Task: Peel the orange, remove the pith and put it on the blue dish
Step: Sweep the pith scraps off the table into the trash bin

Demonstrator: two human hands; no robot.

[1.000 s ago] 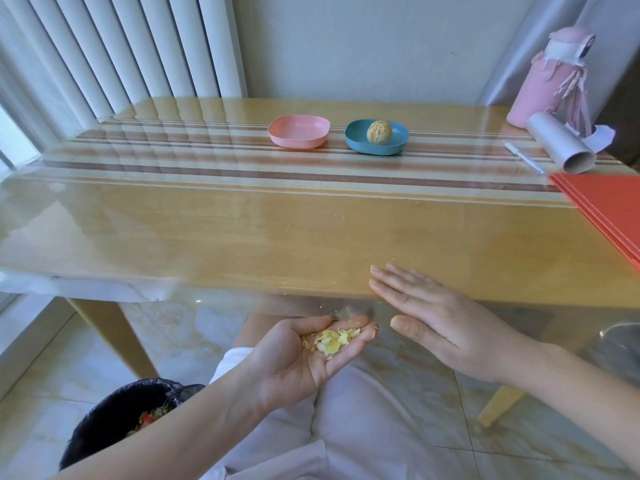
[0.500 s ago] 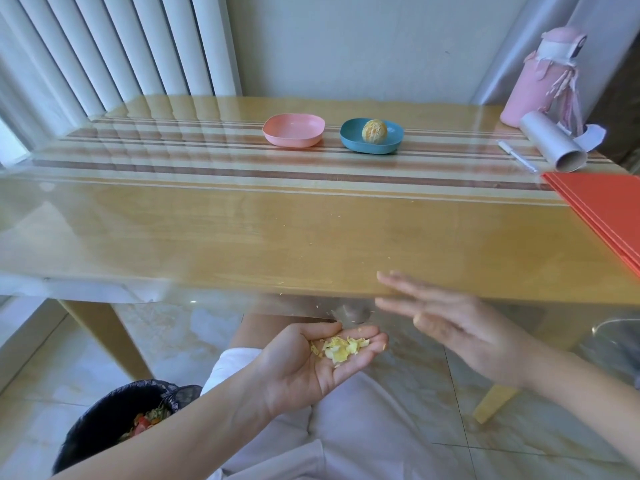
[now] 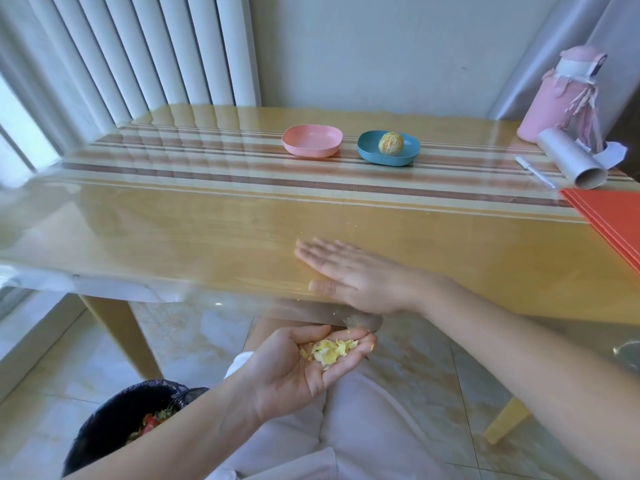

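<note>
Orange (image 3: 391,143): peeled, in blue dish (image 3: 367,156), far from both hands.
Right hand (image 3: 356,275): flat on table's (image 3: 207,237) near edge, fingers straight, blurred.
Left hand (image 3: 298,372): cupped palm-up, cradling pith scraps (image 3: 330,349).

Setting: domestic room, probably a dining corner. Shown by: wooden table (image 3: 173,220) laid under a clear cover; vertical blinds (image 3: 138,46) hung at the window; tiled floor (image 3: 34,393); waste bin (image 3: 114,420) filled with food scraps; pink dish (image 3: 311,142) and blue dish (image 3: 367,150); pink drinking bottle (image 3: 550,98).
</note>
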